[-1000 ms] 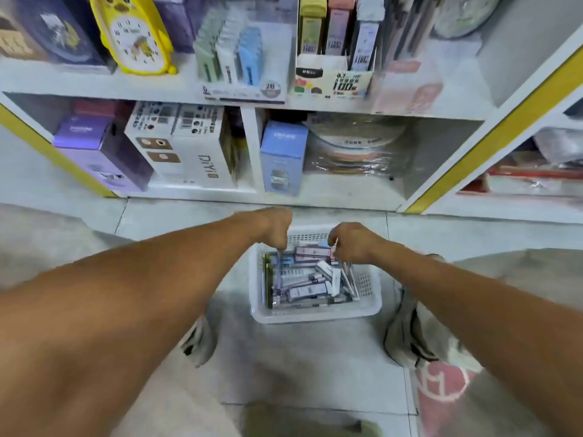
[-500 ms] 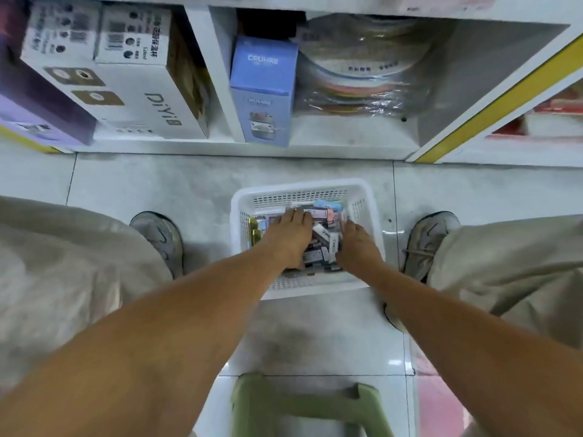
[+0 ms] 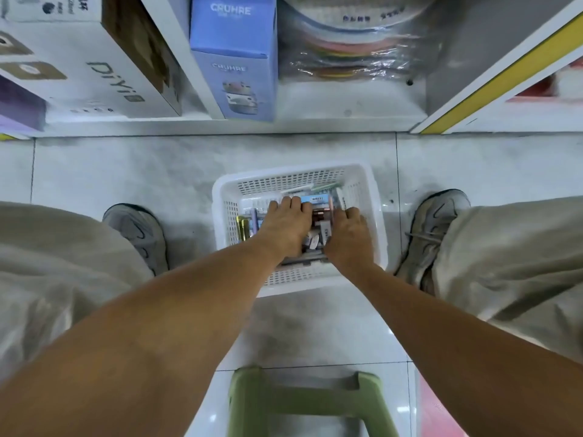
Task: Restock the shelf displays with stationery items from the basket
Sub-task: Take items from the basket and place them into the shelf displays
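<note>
- Down on the pale tiled floor, between the person's two grey shoes, sits the white plastic basket [image 3: 377, 216]; its walls are perforated in a fine grid, its corners rounded, and its long axis runs roughly left to right, parallel to the shelf [image 3: 315, 121] edge ahead.
- Inside lie the stationery items [image 3: 315, 199]: small flat packs in blue, pink, white and purple, jumbled at mixed angles; most long sides run roughly left to right.
- Left hand [image 3: 285, 225] lies palm down on the pile, fingers straight and together, pointing toward the shelf; it grips nothing that I can see.
- Right hand [image 3: 348, 234] is just beside it, fingers bent down into the packs; whether it holds one I cannot tell.
- On the shelf stand a smooth blue carton [image 3: 233, 58] and a white cardboard box [image 3: 82, 64]; a green plastic stool [image 3: 309, 402] sits nearest the person.
</note>
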The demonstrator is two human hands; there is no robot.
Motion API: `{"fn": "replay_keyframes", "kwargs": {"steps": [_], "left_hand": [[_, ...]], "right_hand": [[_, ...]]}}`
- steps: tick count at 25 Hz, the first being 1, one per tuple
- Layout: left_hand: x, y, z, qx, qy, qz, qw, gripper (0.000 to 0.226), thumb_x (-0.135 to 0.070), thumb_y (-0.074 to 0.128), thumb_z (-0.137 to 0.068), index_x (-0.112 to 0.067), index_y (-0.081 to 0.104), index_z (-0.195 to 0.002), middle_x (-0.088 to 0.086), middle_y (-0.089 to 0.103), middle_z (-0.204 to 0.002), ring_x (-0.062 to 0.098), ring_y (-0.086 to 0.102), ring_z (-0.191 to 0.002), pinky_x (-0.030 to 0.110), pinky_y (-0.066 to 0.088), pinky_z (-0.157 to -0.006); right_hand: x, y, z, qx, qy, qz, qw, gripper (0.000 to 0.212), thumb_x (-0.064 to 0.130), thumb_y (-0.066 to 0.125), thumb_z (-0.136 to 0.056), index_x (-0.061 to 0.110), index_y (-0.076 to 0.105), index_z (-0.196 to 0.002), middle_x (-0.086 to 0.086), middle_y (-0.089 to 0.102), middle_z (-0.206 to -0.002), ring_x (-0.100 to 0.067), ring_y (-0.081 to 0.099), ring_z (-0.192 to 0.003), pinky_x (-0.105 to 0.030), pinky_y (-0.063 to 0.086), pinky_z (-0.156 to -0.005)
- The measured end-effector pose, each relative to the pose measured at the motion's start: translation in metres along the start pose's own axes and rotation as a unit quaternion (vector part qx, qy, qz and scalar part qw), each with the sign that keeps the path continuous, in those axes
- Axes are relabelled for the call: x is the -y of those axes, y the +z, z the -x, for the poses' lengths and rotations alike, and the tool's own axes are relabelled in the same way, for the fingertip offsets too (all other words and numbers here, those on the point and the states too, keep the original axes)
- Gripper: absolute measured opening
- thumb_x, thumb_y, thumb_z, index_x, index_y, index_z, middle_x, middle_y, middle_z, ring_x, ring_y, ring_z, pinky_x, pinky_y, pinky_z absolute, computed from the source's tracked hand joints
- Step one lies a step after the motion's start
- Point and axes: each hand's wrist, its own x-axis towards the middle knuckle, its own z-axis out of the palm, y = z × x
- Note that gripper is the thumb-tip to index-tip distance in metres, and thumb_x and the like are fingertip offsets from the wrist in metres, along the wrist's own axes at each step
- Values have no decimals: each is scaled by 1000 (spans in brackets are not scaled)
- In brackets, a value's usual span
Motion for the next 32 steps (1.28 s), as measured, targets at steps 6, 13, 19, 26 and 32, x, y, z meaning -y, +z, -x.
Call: {"fn": "replay_keyframes", "kwargs": {"steps": [6, 13, 19, 26, 32], "left_hand": [[-7, 7, 1, 5, -4, 3, 1000, 70, -15, 77, -68, -8, 39, -127, 15, 49, -122, 31, 46, -113, 43, 43, -96], [-9, 23, 10, -43, -8, -6, 999, 51, -3, 69, -74, -6, 44, -119, 16, 62, -109, 31, 58, -100, 39, 47, -84], [6, 4, 2, -24, -3, 87, 996, 62, -2, 69, -74, -4, 37, -128, -2, 44, -67, 14, 42, -56, 28, 32, -50], [25, -28, -5, 38, -21, 296, 954, 45, -14, 79, -70, -16, 47, -101, 1, 57, -88, 18, 57, -77, 26, 42, -54], [26, -57, 8, 9, -20, 487, 873, 49, -5, 81, -66, -19, 64, -108, -2, 72, -99, 13, 68, -88, 29, 56, -78]], "right_hand": [[-4, -1, -4, 7, 26, -91, 996, 48, -9, 61, -76, -5, 57, -123, -21, 55, -118, -36, 53, -107, -34, 43, -90], [-6, 2, -1, -25, 10, -131, 991, 36, -6, 59, -83, -5, 58, -119, -21, 59, -113, -35, 55, -103, -32, 42, -81], [-6, -6, -4, -34, 43, -218, 974, 39, -10, 57, -83, 6, 59, -119, -10, 61, -112, -29, 59, -98, -37, 49, -78], [-14, -24, -11, 1, 69, -232, 970, 45, -8, 45, -85, 10, 58, -124, -10, 65, -114, -33, 61, -100, -44, 54, -81], [-9, -43, -11, 20, 70, -239, 968, 45, -5, 45, -84, 15, 62, -121, -2, 65, -110, -23, 60, -94, -25, 47, -71]]}}
